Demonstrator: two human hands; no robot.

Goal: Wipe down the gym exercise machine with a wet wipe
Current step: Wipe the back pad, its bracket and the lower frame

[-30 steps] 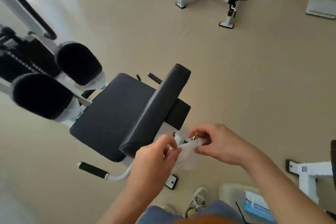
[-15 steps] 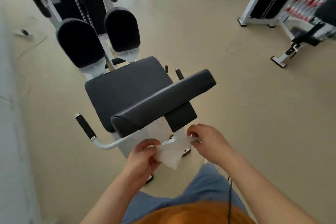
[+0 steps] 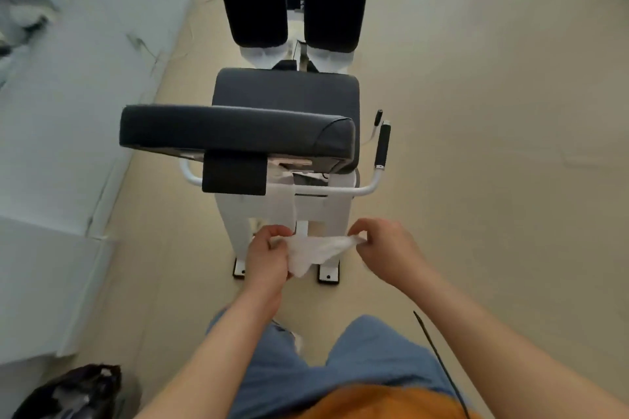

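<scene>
A white wet wipe (image 3: 316, 253) is stretched between my two hands, low behind the exercise machine. My left hand (image 3: 269, 257) pinches its left end, and my right hand (image 3: 388, 248) pinches its right end. Straight ahead stands the machine: a dark grey backrest pad (image 3: 235, 129), a dark seat pad (image 3: 286, 88) beyond it, and two black leg rollers (image 3: 292, 0) farther off. A white frame (image 3: 282, 207) carries a white bar with a black handle grip (image 3: 383, 146) on the right.
A pale wall or ledge (image 3: 68, 112) runs along the left. A dark bag (image 3: 71, 391) lies on the beige floor at bottom left. Open beige floor (image 3: 493, 146) spreads to the right. A black cord (image 3: 439, 360) hangs by my right arm.
The view has swung round until I stand squarely behind the backrest. Both hands have kept hold of the wipe and pulled it wider apart.
</scene>
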